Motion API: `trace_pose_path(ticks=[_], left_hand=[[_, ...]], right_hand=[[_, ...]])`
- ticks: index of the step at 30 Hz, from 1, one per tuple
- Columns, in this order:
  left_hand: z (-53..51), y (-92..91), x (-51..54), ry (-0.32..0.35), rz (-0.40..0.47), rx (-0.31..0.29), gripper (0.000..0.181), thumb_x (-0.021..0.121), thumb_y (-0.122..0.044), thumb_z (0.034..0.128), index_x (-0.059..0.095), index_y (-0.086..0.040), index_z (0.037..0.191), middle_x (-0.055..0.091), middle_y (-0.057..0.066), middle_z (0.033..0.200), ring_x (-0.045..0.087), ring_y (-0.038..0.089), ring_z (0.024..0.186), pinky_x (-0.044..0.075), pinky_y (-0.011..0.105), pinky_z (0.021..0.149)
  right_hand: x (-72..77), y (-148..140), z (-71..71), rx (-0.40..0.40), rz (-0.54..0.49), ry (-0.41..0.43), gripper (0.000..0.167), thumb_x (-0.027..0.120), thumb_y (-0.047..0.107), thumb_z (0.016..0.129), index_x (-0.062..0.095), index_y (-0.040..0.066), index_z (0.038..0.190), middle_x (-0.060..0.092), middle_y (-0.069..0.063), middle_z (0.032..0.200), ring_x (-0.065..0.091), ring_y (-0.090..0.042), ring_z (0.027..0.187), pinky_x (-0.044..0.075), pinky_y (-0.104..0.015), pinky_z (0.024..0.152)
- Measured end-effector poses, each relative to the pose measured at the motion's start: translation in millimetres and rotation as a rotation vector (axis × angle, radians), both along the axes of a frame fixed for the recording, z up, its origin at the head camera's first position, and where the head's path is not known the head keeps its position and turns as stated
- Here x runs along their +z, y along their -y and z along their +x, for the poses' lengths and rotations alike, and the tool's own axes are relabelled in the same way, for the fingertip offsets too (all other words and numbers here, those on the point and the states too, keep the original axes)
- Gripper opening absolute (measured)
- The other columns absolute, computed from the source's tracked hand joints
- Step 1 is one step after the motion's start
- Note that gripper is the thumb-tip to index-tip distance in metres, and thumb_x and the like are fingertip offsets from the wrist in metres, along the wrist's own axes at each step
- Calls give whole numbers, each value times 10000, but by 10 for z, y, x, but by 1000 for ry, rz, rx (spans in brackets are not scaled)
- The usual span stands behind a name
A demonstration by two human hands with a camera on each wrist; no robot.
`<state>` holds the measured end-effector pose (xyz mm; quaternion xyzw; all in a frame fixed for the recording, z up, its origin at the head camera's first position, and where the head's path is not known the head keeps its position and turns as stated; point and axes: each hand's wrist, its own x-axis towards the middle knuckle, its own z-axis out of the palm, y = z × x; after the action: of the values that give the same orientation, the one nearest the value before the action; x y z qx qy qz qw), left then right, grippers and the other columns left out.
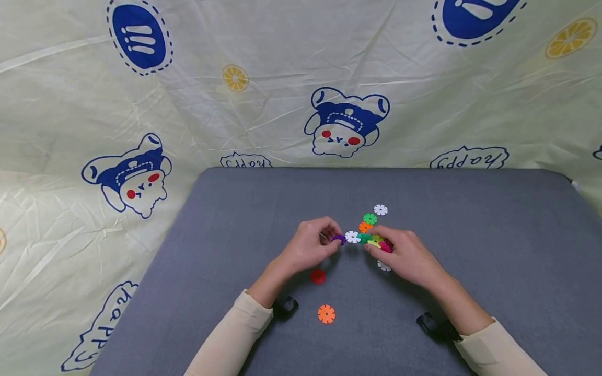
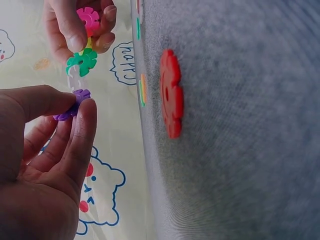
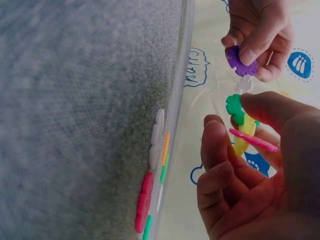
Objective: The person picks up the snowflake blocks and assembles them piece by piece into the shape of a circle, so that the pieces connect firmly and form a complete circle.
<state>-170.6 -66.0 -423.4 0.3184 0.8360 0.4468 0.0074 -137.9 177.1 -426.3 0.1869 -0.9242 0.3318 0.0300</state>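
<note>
A short chain of notched flower-shaped plastic discs is held between both hands, above the table. My left hand (image 1: pixel 314 244) pinches the purple disc (image 3: pixel 241 62) at one end, between thumb and fingers. Linked to it is a white disc (image 1: pixel 352 237), then a green disc (image 2: pixel 82 62). My right hand (image 1: pixel 405 255) grips the chain near the green disc, its thumb against that disc in the right wrist view. Beyond the green one come a yellow disc (image 3: pixel 245 135) and a pink disc (image 3: pixel 253 140), which the right fingers partly surround.
Loose discs lie on the grey table (image 1: pixel 226 219): a red one (image 1: pixel 317 277) and an orange one (image 1: pixel 326 314) nearer the body. Farther back are another orange (image 1: pixel 365 227), a green (image 1: pixel 370 218) and a white disc (image 1: pixel 380 210). Another white disc (image 1: pixel 384 266) sits partly under the right hand.
</note>
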Motion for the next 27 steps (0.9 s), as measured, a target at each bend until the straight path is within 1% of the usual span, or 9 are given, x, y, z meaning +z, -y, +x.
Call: trace_pose_path(ticks=[3,6,7,10,14,18,27], left_hand=[[3,-6,0,-17,4,0,146,705,-48,857,629,-118,959,609,-58,880,572,52,774,519,169,715],[8,-17,-6,-33,10,0,149,705,-37,853,628,-112,957,608,-55,882,572,54,775,521,173,713],[11,-21,-7,-37,11,2,150,703,-34,851,627,-110,956,607,-55,883,572,53,775,522,174,713],[20,-36,-15,-51,13,6,148,701,-26,847,629,-106,948,608,-55,881,572,45,767,521,169,705],[46,-68,-14,-73,15,3,146,702,-22,842,627,-103,937,612,-55,877,574,31,752,513,147,692],[73,-89,-7,-89,19,0,149,706,-27,843,621,-103,938,615,-52,883,574,27,747,510,138,695],[97,-117,12,-107,32,7,147,708,-49,858,617,-103,960,629,-38,914,575,20,763,509,139,715]], right_hand=[[-8,-6,1,14,-8,-3,280,720,235,874,670,135,1130,652,-23,967,520,-172,751,427,-320,604],[-24,-1,0,33,-25,-2,255,699,231,891,660,140,1125,651,-13,1007,536,-169,798,456,-339,673],[-26,1,1,39,-33,2,242,689,230,898,655,143,1122,645,-6,1003,535,-166,796,456,-340,674],[-24,9,9,47,-57,18,202,656,217,920,634,157,1112,620,8,975,526,-161,742,449,-325,622],[-8,21,28,23,-75,35,178,634,197,934,598,162,1105,586,-5,959,503,-172,686,427,-305,538],[-5,38,30,-5,-87,37,159,638,182,932,588,158,1081,575,-18,940,491,-179,669,418,-297,519],[-14,38,21,-32,-106,-9,95,633,194,935,596,153,1012,565,-20,875,473,-173,635,400,-297,515]])
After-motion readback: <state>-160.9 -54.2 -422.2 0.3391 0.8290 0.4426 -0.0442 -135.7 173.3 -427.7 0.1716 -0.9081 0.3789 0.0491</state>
